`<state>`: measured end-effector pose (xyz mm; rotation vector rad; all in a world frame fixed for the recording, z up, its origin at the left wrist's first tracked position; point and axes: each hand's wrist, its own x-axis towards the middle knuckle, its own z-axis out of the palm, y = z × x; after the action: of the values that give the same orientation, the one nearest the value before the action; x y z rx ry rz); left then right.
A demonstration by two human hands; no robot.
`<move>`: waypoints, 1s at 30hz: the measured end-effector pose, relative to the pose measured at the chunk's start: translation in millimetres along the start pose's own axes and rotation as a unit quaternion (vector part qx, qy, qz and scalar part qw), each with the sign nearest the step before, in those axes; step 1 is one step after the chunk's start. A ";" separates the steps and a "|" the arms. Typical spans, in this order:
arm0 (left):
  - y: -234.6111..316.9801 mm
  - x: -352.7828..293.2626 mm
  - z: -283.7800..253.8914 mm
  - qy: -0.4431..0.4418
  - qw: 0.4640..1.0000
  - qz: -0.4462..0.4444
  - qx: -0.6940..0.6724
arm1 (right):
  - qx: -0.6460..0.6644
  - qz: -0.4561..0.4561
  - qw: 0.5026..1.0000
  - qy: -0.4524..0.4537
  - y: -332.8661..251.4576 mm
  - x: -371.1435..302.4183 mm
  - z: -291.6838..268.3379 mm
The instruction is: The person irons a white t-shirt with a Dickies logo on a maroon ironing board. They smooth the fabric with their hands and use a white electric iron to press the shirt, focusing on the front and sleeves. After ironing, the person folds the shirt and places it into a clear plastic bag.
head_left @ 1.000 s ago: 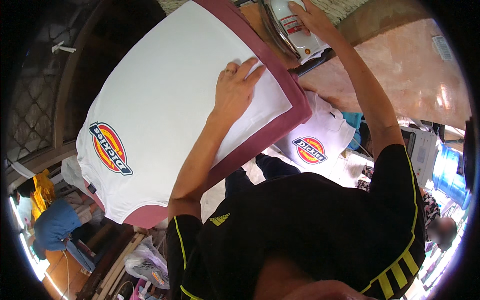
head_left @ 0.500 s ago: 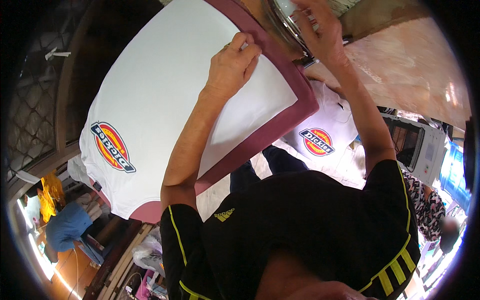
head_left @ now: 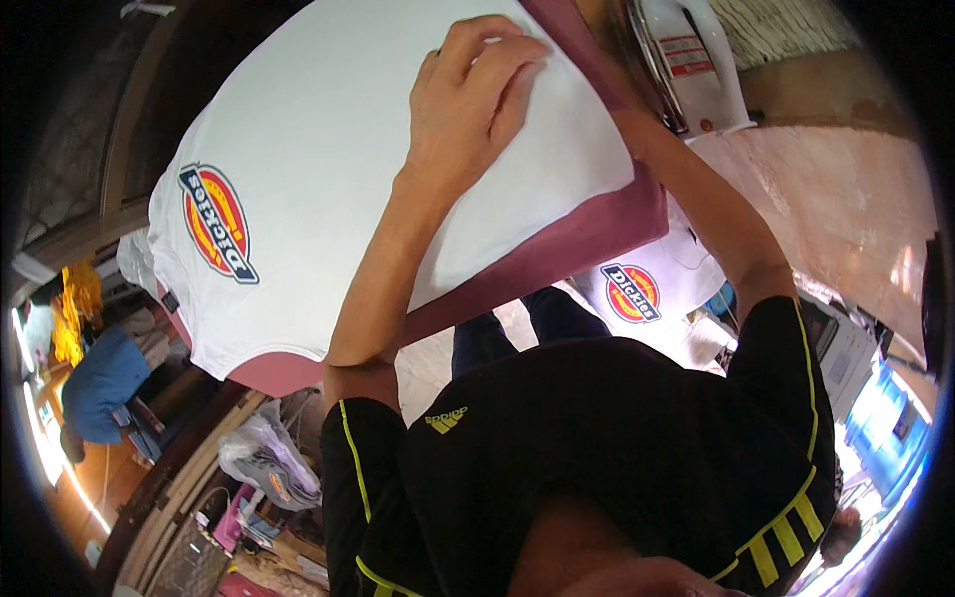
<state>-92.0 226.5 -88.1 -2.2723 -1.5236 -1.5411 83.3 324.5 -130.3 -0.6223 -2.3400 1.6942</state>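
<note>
A white T-shirt (head_left: 328,149) with a red, yellow and navy logo print lies stretched over a maroon padded board (head_left: 557,239). On the shirt, close to the board's far right edge, rests my left hand (head_left: 468,99). Its fingers are loosely bent and a little apart, and no fold of cloth shows between them. My right hand (head_left: 629,121) reaches to the board's right edge; its fingers are hidden there. Just beyond it stands what looks like a white iron (head_left: 686,60) with a shiny metal rim, apart from both hands.
Another white printed T-shirt (head_left: 637,284) hangs or lies below the board's near right corner. A pale brownish surface (head_left: 826,189) spreads at the right. Bagged goods (head_left: 269,458) lie at the lower left, and a blue water container (head_left: 885,418) is at the lower right.
My right hand has let go of the iron and moved down to the board's edge. My left hand has slid slightly farther and its fingers have loosened. The view has shifted.
</note>
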 end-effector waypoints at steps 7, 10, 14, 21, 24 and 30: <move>-14.6 -89.5 -30.5 -0.012 0.985 -0.122 0.124 | -0.008 0.029 0.999 -0.025 14.7 2.7 7.0; -4.2 -94.4 -31.4 -0.015 0.977 -0.151 0.149 | -0.014 0.059 0.998 -0.029 22.1 0.0 7.2; -0.4 -94.9 -32.8 -0.009 0.976 -0.165 0.145 | -0.035 0.102 0.994 -0.029 33.2 -25.8 -3.2; -4.5 -99.1 -31.5 0.009 0.977 -0.169 0.132 | -0.048 0.174 0.984 -0.001 54.6 -64.8 -28.0; -4.0 -99.7 -33.0 0.010 0.977 -0.171 0.131 | -0.054 0.186 0.981 0.005 61.8 -71.6 -31.6; -6.0 -102.7 -33.4 0.002 0.978 -0.168 0.120 | -0.067 0.210 0.975 0.015 74.1 -79.1 -35.5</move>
<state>-124.9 141.7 -146.7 -1.9558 -2.0518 -1.3253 184.4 339.8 -180.8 -1.2322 -2.4414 1.6688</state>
